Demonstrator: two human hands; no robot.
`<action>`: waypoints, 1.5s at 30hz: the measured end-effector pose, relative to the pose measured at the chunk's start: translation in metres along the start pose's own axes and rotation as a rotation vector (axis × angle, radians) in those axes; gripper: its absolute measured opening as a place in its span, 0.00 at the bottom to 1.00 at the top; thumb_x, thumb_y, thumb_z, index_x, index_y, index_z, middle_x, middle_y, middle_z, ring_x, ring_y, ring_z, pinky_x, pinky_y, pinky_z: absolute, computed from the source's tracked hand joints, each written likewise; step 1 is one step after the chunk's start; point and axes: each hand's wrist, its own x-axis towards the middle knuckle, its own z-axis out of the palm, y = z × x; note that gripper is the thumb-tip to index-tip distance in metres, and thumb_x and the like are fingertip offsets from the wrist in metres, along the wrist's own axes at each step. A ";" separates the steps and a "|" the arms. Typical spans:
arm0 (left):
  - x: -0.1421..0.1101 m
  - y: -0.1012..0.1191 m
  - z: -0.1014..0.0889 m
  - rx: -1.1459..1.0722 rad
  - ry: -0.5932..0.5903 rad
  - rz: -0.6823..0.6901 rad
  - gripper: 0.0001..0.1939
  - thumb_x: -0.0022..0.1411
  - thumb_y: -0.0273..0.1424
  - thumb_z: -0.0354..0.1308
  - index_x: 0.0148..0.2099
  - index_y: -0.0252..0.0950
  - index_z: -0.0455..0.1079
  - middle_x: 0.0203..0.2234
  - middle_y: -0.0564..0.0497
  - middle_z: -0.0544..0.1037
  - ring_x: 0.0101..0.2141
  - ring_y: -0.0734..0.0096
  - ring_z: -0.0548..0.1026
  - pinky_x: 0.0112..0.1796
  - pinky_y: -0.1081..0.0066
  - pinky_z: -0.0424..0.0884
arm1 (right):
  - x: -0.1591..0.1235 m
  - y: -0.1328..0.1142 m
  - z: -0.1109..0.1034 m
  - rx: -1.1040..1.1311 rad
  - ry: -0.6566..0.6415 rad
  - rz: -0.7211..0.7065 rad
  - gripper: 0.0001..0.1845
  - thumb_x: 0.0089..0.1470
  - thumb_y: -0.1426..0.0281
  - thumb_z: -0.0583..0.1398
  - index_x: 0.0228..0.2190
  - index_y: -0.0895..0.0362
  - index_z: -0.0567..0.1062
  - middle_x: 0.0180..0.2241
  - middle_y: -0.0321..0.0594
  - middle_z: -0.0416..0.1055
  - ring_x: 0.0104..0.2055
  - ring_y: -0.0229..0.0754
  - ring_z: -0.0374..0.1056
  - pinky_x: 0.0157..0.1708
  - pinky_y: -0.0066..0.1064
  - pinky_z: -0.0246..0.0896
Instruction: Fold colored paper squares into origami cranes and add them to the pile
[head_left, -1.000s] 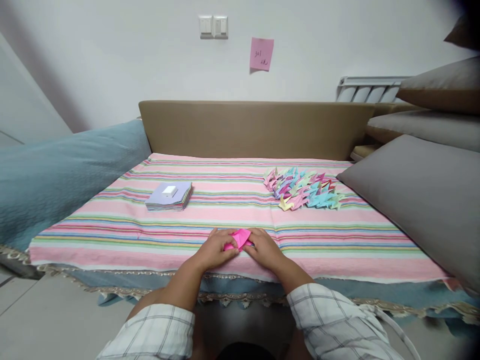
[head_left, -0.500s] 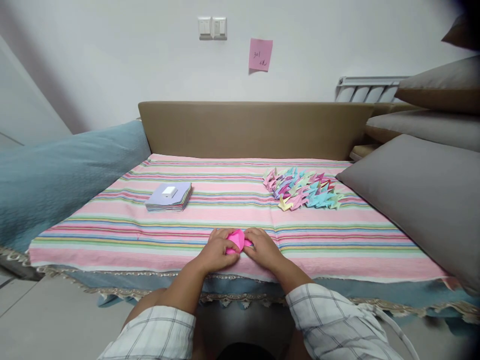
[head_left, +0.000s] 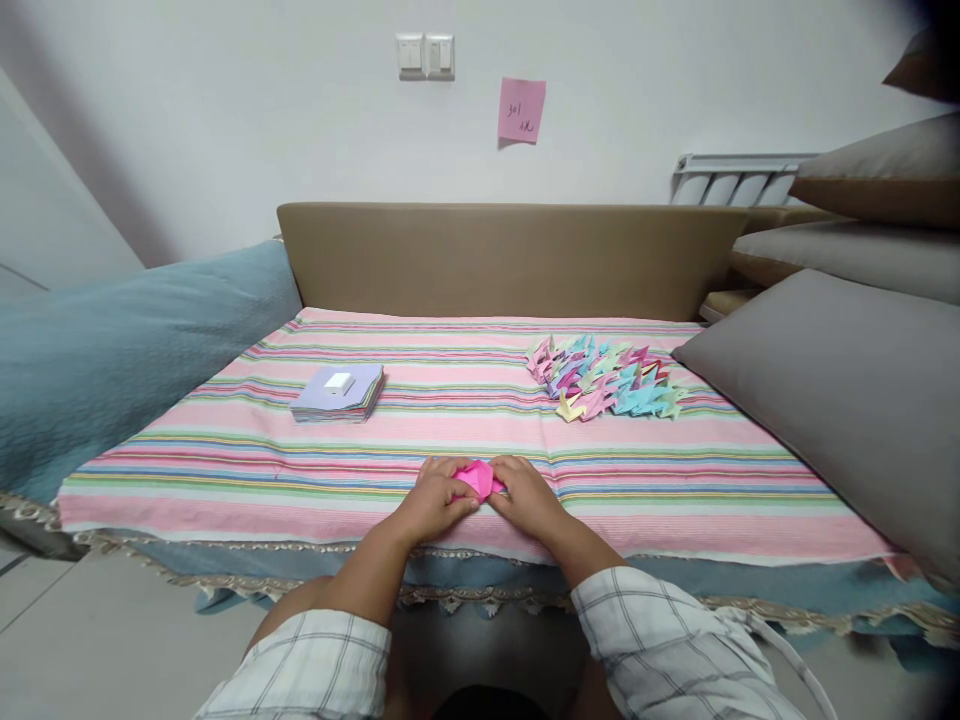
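Observation:
A bright pink sheet of origami paper (head_left: 475,478), partly folded, lies at the front middle of the striped cloth between my two hands. My left hand (head_left: 439,495) pinches its left side, thumb at the near edge and fingers behind. On the opposite side my right hand (head_left: 523,492) grips the right edge between thumb and fingers. Both hands hide parts of the paper, so its full shape does not show.
Many-coloured folded paper cranes (head_left: 607,378) stand in rows at the right. A stack of coloured paper (head_left: 330,402) with a small white block (head_left: 339,384) on top lies at the left. Grey cushions (head_left: 832,400) line the right side; a backrest (head_left: 510,260) rises behind.
The raised part of the pink paper has flattened and changed outline between my fingers. My hands have barely moved.

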 end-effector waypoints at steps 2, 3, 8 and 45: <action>0.001 0.000 0.000 -0.009 0.011 0.008 0.08 0.58 0.36 0.56 0.35 0.43 0.76 0.50 0.50 0.71 0.50 0.61 0.64 0.53 0.57 0.54 | 0.000 0.000 0.000 -0.003 -0.005 0.003 0.11 0.50 0.72 0.59 0.38 0.57 0.73 0.43 0.43 0.69 0.46 0.44 0.61 0.48 0.35 0.55; 0.001 0.000 0.000 -0.017 0.024 0.008 0.08 0.58 0.36 0.56 0.35 0.43 0.76 0.49 0.50 0.71 0.50 0.61 0.65 0.53 0.57 0.54 | 0.000 0.000 0.000 -0.003 -0.005 0.005 0.12 0.50 0.72 0.59 0.39 0.57 0.73 0.42 0.43 0.69 0.46 0.44 0.61 0.48 0.35 0.55; 0.002 0.002 0.001 -0.062 0.115 -0.067 0.13 0.54 0.37 0.60 0.42 0.39 0.69 0.44 0.49 0.73 0.46 0.61 0.67 0.50 0.59 0.59 | 0.001 0.000 0.001 0.018 0.013 0.001 0.13 0.49 0.72 0.60 0.39 0.57 0.73 0.42 0.43 0.70 0.46 0.45 0.62 0.48 0.36 0.56; 0.006 0.006 0.004 0.021 0.151 -0.041 0.23 0.56 0.39 0.58 0.54 0.42 0.65 0.49 0.49 0.73 0.49 0.61 0.68 0.52 0.58 0.57 | -0.009 0.012 -0.017 0.110 0.094 -0.033 0.07 0.53 0.66 0.58 0.30 0.54 0.75 0.42 0.43 0.70 0.46 0.44 0.64 0.46 0.38 0.59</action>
